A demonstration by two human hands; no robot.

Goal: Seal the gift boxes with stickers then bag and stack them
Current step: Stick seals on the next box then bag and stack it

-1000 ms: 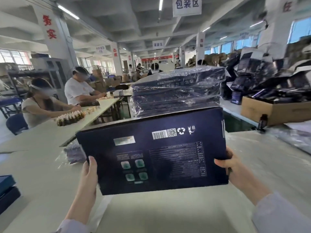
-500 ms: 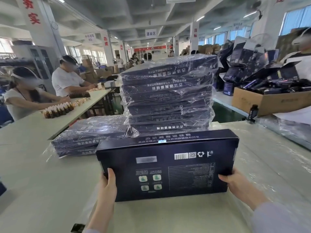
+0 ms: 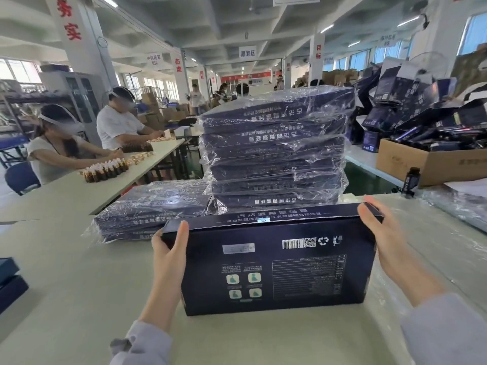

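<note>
Station: counter [image 3: 66, 285], viewed from the head camera.

A dark blue gift box [image 3: 276, 270] is being held upright near the middle of the counter, towards its near edge. Its printed back is being turned to the camera, and its lower long edge appears to be resting on the surface. A small round sticker [image 3: 264, 220] is being shown at the middle of the narrow upper side, among white lettering.

The upper left corner of the box is being gripped by the left hand [image 3: 168, 256], with the thumb laid on the near face and the fingers [image 3: 159, 241] curled round behind. The upper right corner is being gripped by the right hand [image 3: 387, 246], its fingers being clamped over the top corner and down the right end.

Just behind the box, towards the far edge of the counter, a tall stack of bagged boxes [image 3: 276, 154] is being kept in clear wrap. A low stack of bagged boxes [image 3: 152, 209] is lying just beside it on the left.

At the left edge of the counter, two more dark boxes [image 3: 10, 280] are being cut off by the frame. Clear plastic film [image 3: 458, 206] is being spread along the right side.

Beyond the far right corner, a small dark bottle [image 3: 411, 180] is being kept just beside a cardboard carton [image 3: 427, 164].
</note>
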